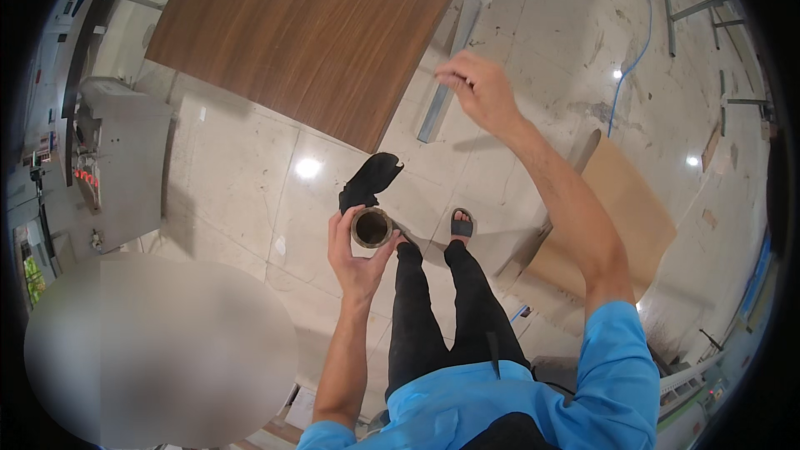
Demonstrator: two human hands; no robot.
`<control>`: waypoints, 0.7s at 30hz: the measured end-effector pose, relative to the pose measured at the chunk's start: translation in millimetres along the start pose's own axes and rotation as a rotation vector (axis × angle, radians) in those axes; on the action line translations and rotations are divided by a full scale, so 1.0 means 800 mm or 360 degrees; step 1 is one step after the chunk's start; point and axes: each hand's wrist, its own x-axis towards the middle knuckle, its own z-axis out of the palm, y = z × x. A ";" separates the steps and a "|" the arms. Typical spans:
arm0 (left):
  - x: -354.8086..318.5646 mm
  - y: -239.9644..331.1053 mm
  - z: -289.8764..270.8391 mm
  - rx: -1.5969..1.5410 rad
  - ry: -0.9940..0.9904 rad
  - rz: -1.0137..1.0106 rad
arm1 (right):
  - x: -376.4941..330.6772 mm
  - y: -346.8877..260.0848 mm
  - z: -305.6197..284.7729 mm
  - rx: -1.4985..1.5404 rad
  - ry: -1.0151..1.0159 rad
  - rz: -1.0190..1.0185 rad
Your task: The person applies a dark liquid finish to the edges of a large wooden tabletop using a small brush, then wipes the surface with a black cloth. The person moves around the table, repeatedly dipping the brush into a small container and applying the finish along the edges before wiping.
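The left hand (pixel 358 271) curls around a round, open-topped, brownish container (pixel 372 227) above the pale tiled floor (pixel 242 175); probably stiff and light, best gripped around its sides. The right hand (pixel 477 87) is half-curled, contents unclear.

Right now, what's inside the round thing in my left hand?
Within the round thing, held by your left hand, only a dark hollow shows. Its depths are too shadowed to tell whether anything lies inside.
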 end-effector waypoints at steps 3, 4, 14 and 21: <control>-0.001 -0.002 0.001 0.0008 0.0035 0.0019 | 0.027 0.017 -0.008 -0.0047 0.0242 0.0180; -0.001 -0.003 0.002 0.0026 0.0027 0.0038 | 0.046 0.026 -0.012 -0.0049 0.0396 0.0155; 0.001 0.008 0.004 0.0013 0.0129 -0.0011 | -0.005 -0.039 -0.001 0.0244 -0.0186 0.0309; 0.000 0.007 0.001 -0.0153 0.0216 -0.0077 | -0.006 -0.050 0.009 0.0065 -0.0192 0.0092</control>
